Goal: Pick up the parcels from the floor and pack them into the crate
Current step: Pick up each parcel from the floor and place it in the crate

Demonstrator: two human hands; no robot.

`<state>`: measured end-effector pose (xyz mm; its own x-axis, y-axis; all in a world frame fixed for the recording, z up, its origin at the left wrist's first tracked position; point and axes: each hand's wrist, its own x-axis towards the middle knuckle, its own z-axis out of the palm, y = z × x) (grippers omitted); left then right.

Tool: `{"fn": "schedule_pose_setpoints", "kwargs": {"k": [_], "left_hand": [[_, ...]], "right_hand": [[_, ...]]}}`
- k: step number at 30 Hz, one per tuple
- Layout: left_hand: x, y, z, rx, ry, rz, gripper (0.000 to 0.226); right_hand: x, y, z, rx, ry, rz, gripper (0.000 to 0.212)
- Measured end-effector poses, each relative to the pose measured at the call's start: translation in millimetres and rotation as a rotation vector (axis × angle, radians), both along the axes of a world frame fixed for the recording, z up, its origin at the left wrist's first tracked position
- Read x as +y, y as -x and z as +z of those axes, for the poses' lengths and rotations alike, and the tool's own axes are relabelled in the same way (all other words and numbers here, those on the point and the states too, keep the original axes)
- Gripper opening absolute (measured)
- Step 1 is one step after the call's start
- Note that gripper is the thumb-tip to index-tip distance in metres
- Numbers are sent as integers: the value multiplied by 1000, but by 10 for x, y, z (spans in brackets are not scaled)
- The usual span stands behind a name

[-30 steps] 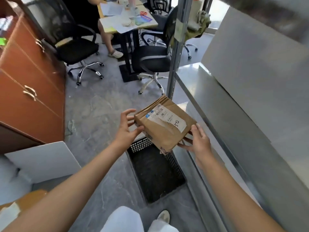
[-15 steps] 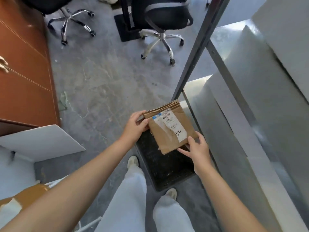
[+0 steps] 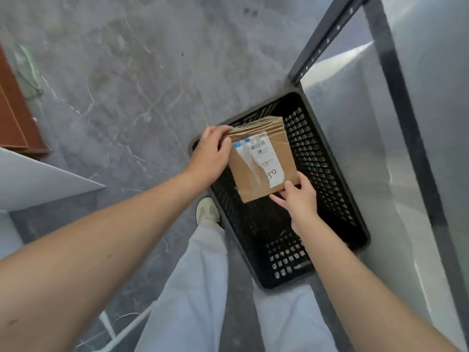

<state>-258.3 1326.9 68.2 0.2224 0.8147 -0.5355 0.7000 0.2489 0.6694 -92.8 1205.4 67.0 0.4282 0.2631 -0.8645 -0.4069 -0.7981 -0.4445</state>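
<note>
Cardboard parcel (image 3: 250, 182) (labelled) gripped by left hand (image 3: 210, 153) and right hand (image 3: 299, 200) over crate (image 3: 319, 161).

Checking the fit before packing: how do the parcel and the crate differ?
The parcel is brown, solid cardboard with a white label; the crate is black and perforated. The parcel is smaller than the crate's opening. The left hand and right hand hold the parcel; the crate sits on the floor. Both are rectangular.
</note>
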Motion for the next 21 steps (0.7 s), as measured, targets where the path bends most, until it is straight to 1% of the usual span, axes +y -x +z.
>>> {"fn": "schedule_pose_setpoints", "kwargs": {"k": [4,7,9,13,16,19,21], "left_hand": [[-183,13,-787,122,57,-54,42],[-228,-82,-1196,174,92,-73,47],[-198,-150,-1414,227,75,-113,47],[-115,-252,-1785,404,51,-204,42],[-47,-244,-1966,564,103,-173,52],[64,-186,-2111,662,198,-149,52],[134,-187,-2168,687,215,-151,47]], "right_hand": [[-88,-60,-861,-12,52,61,42],[-122,-98,-1338,-8,65,106,41],[-112,-104,-1604,-11,59,145,41],[-2,-94,-2006,-87,57,296,43],[134,-2,-2235,-145,46,407,44],[230,117,-2403,-214,26,526,36],[244,145,-2486,-261,27,557,30]]}}
